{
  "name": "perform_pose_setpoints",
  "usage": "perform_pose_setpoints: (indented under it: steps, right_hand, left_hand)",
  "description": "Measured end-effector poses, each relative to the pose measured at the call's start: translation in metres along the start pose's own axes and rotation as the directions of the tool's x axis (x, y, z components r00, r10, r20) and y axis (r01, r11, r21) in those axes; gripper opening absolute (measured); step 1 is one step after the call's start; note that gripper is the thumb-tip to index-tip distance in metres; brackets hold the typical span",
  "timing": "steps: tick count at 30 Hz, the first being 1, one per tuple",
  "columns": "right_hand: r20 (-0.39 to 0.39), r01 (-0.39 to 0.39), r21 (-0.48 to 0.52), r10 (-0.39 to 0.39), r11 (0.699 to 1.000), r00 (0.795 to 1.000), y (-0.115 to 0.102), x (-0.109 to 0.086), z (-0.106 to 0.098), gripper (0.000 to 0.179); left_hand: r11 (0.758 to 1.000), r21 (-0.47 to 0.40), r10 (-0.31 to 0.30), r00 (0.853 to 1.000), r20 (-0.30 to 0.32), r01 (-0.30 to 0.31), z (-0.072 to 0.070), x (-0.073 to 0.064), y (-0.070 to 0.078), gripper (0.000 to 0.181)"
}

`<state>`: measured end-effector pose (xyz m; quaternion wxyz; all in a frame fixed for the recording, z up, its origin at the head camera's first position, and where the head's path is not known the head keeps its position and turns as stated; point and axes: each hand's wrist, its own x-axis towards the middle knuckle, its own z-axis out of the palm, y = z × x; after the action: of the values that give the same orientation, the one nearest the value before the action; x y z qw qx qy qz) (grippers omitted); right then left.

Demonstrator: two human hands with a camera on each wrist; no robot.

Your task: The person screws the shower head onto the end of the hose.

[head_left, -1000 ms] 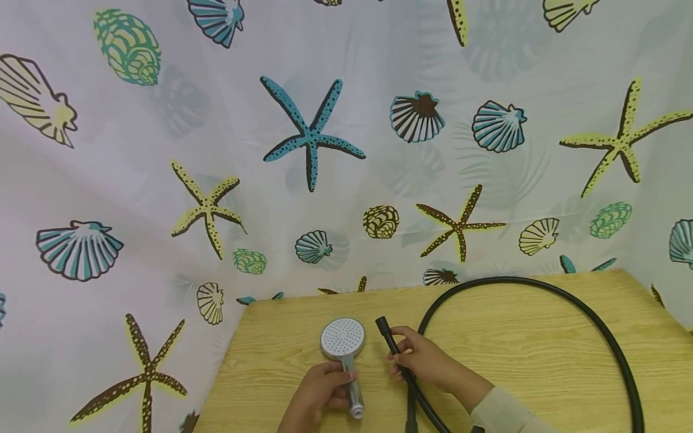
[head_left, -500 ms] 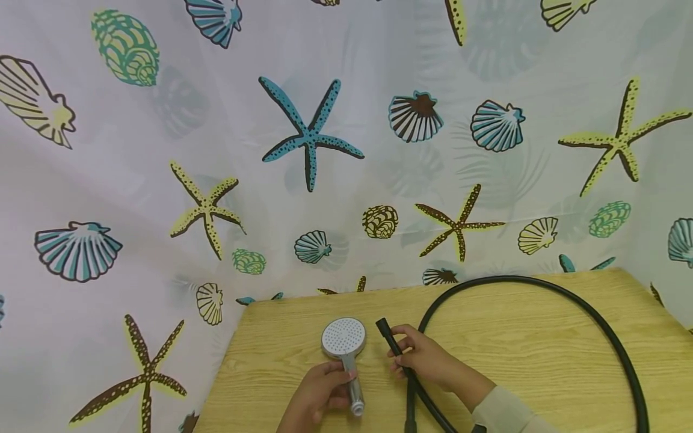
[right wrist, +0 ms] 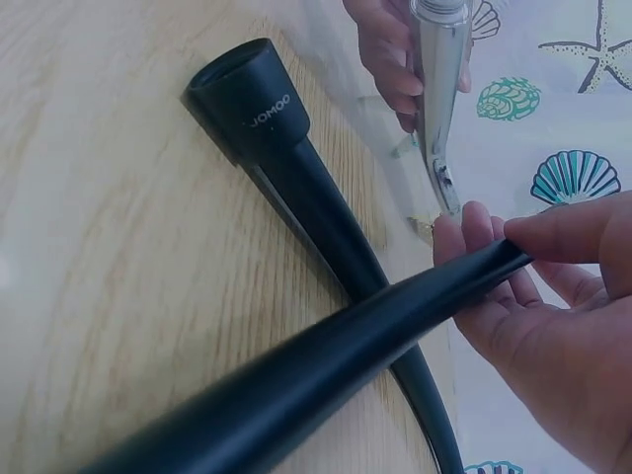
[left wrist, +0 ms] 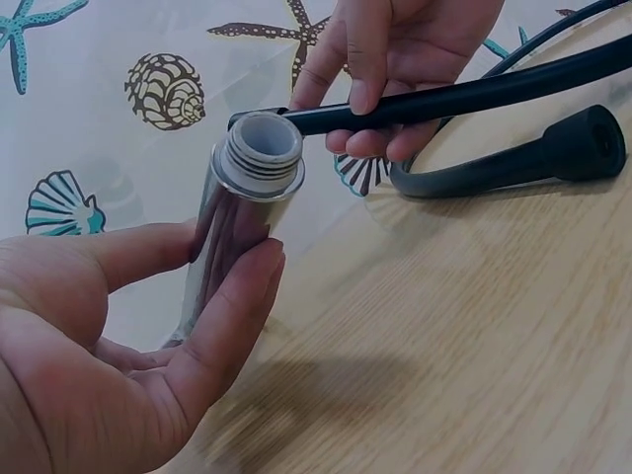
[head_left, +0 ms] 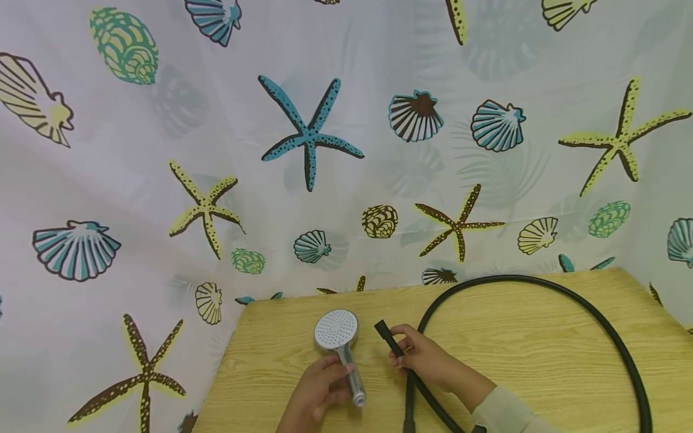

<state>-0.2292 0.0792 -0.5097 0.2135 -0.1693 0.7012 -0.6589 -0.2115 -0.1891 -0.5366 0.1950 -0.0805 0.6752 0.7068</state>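
Our left hand point(head_left: 323, 383) grips the shower head point(head_left: 335, 329) by its handle point(left wrist: 222, 235); our right hand point(head_left: 426, 359) pinches the black hose point(left wrist: 484, 102) near one end. The smooth handle could roll in our grasp, or the hose's loop point(head_left: 509, 278), beyond the right hand, could drag that end askew. Since the earlier frame, the shower head has tipped away from the right hand.

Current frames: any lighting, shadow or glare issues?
Head: bright, dots on the shower head readable; left wrist: dimmer, soft shadow on the table beside the left hand; right wrist: pale glare on the table at frame left, JOMOO on the hose end legible.
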Motion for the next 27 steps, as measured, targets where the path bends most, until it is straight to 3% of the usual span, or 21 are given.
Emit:
perform_pose_setpoints:
  steps: [16, 27]
  right_hand:
    - [-0.006, -0.002, -0.061, 0.002, 0.998, 1.000, -0.0016, -0.0035, 0.0026, 0.052]
    - [-0.020, -0.005, -0.066, 0.004, 0.998, 1.000, -0.0013, -0.0074, 0.0006, 0.054]
  left_hand:
    - [0.987, -0.145, 0.060, 0.998, -0.028, -0.064, 0.0045, -0.0004, 0.0049, 0.073]
    - [0.985, -0.158, 0.057, 0.997, -0.057, -0.065, 0.0076, -0.0020, 0.0077, 0.071]
